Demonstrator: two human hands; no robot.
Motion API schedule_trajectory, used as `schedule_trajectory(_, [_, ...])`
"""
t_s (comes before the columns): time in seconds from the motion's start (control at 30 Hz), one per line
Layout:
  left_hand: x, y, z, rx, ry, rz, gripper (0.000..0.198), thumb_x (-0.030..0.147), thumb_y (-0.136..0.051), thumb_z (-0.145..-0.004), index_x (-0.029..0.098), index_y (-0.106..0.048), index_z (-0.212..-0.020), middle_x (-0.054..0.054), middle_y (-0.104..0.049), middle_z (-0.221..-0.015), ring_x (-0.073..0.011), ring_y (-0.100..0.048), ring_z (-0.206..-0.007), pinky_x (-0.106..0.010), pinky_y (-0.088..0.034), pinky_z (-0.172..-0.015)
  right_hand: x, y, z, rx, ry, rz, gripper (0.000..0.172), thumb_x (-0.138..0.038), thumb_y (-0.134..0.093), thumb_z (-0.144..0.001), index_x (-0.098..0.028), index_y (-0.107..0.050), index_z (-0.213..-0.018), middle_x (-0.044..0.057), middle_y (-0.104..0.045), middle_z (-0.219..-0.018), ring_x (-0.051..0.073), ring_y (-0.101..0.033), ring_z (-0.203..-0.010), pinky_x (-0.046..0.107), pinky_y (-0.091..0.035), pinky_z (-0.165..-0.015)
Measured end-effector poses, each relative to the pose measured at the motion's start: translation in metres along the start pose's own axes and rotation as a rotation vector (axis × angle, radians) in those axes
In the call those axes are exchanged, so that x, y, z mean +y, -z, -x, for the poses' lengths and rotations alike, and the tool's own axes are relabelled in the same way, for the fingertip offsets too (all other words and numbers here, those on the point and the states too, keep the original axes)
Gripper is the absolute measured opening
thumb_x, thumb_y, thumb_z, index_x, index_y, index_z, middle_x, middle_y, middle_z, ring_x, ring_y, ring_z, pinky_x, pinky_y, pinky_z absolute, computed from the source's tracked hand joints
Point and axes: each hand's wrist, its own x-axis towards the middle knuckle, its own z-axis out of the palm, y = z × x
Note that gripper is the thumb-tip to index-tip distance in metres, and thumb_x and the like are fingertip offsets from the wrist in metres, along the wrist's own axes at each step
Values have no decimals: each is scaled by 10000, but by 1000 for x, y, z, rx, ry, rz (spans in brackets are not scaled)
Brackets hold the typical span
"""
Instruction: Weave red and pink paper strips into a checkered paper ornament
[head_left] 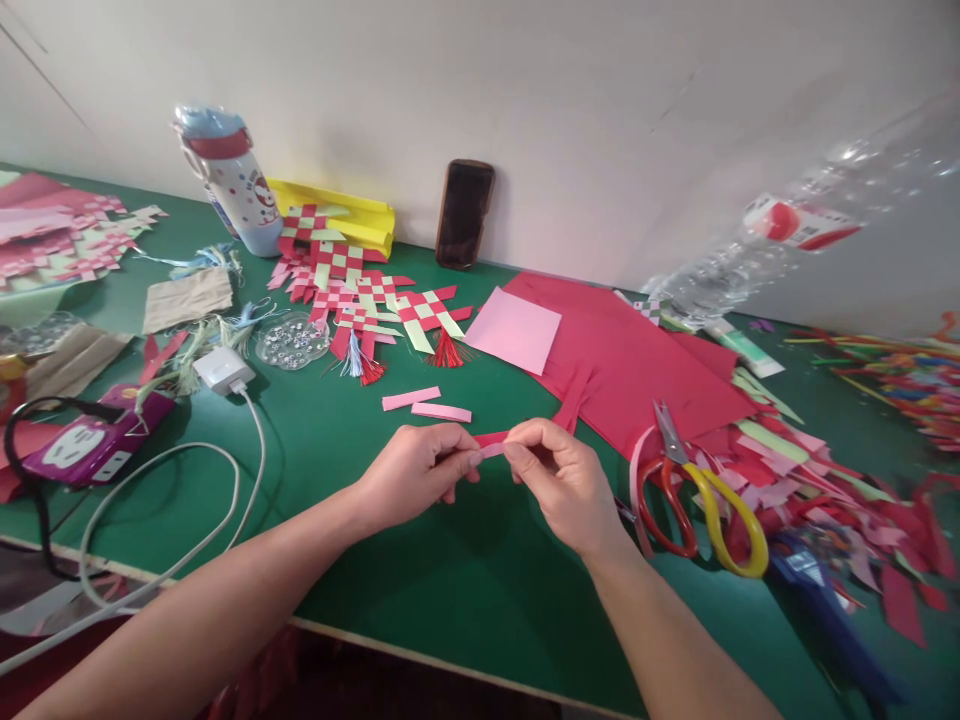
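Observation:
Between my two hands a narrow pink paper strip (493, 450) is stretched, with a red strip (491, 438) just behind it. The fingers of my left hand (420, 462) pinch its left end. My right hand (559, 480) pinches the other end between thumb and forefinger. Beyond my left hand lie two short folded pink strips (441, 411) on the green table (322, 420). Several red strips (576, 395) lie behind my right hand. Scissors (686, 490) with red and yellow handles rest to the right of it.
Woven paper fish (427, 315) lie at the back, near a water bottle (236, 180) and a propped phone (465, 215). Red sheets (622, 350) carry a pink square (514, 328). Paper scraps (817, 490) cover the right; a purple power strip (97, 440) and white cable (236, 480) lie left.

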Motion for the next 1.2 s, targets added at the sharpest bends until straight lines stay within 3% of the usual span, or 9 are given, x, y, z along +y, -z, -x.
schedule_trajectory(0.1, [-1,3,-1,51,-33,-114,245,320,-505,-941,181,-663,-816,19,-682,-682,-73,-600,-493,-157,-433,-498,2,7,-2,86,34,153,261,-454,-590,-909,-221,-632,-799,2,-618,-717,143,-548,-625,270,-448,-602])
schedule_trajectory(0.27, [-5,19,-5,273,-61,-298,195,275,-482,-943,199,-657,-902,12,-701,-781,-102,-626,-613,-201,-463,-615,23,44,-13,430,121,573,290,-429,-517,-936,-217,-681,-1049,84,-718,-964,231,-640,-850,365,-494,-796])
schedule_trajectory(0.4, [-12,34,-12,440,-98,-492,215,305,-485,-943,204,-656,-859,-27,-686,-819,-178,-606,-794,-292,-475,-771,48,66,-22,381,126,947,411,-402,-495,-911,-168,-644,-1214,145,-701,-1121,326,-578,-1068,484,-440,-940])
schedule_trajectory(0.5, [-23,41,-18,495,-118,-611,221,270,-493,-928,204,-674,-819,-67,-694,-971,-247,-568,-1006,-391,-450,-946,61,67,-23,289,101,1061,473,-396,-466,-919,-161,-606,-1304,156,-664,-1234,350,-537,-1128,514,-436,-946])
schedule_trajectory(0.63, [-37,42,-22,540,-69,-729,206,266,-519,-911,227,-704,-993,-99,-651,-1146,-324,-495,-1166,-515,-438,-990,65,62,-22,202,63,1091,451,-406,-474,-925,-199,-640,-1289,120,-632,-1332,367,-516,-1148,535,-462,-920])
schedule_trajectory(0.8, [-41,39,-21,549,-36,-806,388,240,-512,-901,222,-588,-1282,-139,-556,-1321,-357,-454,-1262,-569,-443,-990,63,61,-22,189,4,1055,373,-405,-513,-918,-243,-712,-1190,97,-643,-1329,375,-524,-1149,567,-472,-902])
schedule_trajectory(1.03, [-40,35,-20,549,-123,-776,389,197,-493,-911,206,-557,-1295,-143,-528,-1360,-342,-448,-1296,-565,-412,-1046,63,64,-25,285,72,920,293,-347,-537,-901,-238,-785,-1013,91,-723,-1185,336,-580,-1068,547,-479,-924])
schedule_trajectory(1.2, [-29,29,-18,566,-255,-696,349,205,-488,-924,225,-566,-1264,-103,-556,-1316,-267,-487,-1269,-462,-444,-1069,49,63,-26,395,147,768,349,-412,-503,-937,-226,-758,-1087,95,-726,-1166,278,-629,-1074,488,-489,-970])
